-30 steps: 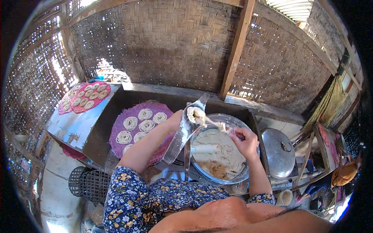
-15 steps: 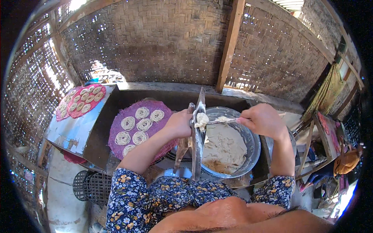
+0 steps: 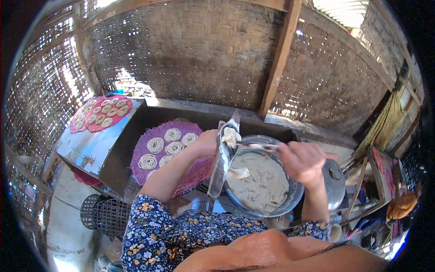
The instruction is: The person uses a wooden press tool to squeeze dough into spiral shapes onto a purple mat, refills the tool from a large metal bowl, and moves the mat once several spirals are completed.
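My left hand (image 3: 207,143) grips a dough-smeared wooden press (image 3: 222,165), a long board tilted over the metal basin (image 3: 297,192). My right hand (image 3: 302,163) is closed round a thin stick-like scoop (image 3: 260,146), its tip touching a lump of pale dough (image 3: 231,135) at the far part of the board. A further bit of dough (image 3: 239,173) sticks out beside the board, above the basin. Soft pale dough (image 3: 260,186) fills much of the basin. Left of my left hand, a round purple mesh mat (image 3: 138,143) carries several coiled dough nests (image 3: 155,145).
Pink mats (image 3: 116,102) with smaller coils lie on a pale box top (image 3: 79,147) at the left. A round metal lid (image 3: 333,181) is right of the basin. Dark woven baskets (image 3: 111,213) stand at lower left. Woven bamboo walls (image 3: 195,54) enclose the place; a person (image 3: 403,206) is at far right.
The press has tipped over, so its dough-smeared face shows more. My right hand has moved slightly down with the scoop. The view has shifted a little.
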Motion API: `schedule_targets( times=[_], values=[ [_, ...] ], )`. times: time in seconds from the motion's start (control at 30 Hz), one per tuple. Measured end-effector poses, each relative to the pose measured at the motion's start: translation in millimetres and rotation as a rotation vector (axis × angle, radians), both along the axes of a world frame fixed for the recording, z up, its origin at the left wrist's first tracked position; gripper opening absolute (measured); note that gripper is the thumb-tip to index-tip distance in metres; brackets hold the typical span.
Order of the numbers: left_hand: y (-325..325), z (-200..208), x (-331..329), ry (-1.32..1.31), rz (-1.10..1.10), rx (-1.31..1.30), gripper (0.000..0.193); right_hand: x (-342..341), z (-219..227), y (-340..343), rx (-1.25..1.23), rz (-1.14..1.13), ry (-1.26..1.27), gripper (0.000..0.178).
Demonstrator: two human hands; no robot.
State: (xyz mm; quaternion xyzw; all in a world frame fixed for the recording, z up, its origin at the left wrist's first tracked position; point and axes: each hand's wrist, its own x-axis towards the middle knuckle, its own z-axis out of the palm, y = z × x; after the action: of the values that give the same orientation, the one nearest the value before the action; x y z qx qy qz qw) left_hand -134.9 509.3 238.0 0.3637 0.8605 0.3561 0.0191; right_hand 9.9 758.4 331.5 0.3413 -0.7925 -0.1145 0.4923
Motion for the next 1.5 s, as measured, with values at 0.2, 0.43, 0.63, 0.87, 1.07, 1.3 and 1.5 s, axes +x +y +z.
schedule_targets(
  times=[0.2,0.43,0.63,0.87,1.07,1.3,1.5],
  values=[
    [39.0,-8.3,-3.0,-0.033,-0.021,0.282,0.036,-22.3,-86.0,-16.7,-1.306,0.239,-0.701,0.017],
    [31.1,13.6,0.5,0.050,0.006,0.177,0.035,-2.9,-99.9,10.9,-1.346,0.011,-0.584,0.019],
    [41.7,-20.4,-23.8,-0.241,-0.120,0.333,0.031,-6.7,-94.1,-17.3,-0.836,0.048,-0.258,0.019],
    [46.0,-13.8,-10.2,-0.028,-0.141,0.244,0.031,-24.3,-100.4,2.1,-1.205,0.021,-0.441,0.017],
    [41.4,-24.5,-17.7,0.048,-0.044,0.145,0.032,-3.5,-101.6,-13.1,-0.863,0.046,-0.361,0.017],
    [44.9,-27.0,-26.1,-0.457,-0.272,0.592,0.026,-20.4,-105.7,18.2,-1.218,-0.019,-0.533,0.014],
    [27.6,-0.5,-24.5,-0.881,-0.522,1.037,0.035,-15.8,-120.7,31.1,-1.364,0.357,-0.777,0.009]
  ],
)
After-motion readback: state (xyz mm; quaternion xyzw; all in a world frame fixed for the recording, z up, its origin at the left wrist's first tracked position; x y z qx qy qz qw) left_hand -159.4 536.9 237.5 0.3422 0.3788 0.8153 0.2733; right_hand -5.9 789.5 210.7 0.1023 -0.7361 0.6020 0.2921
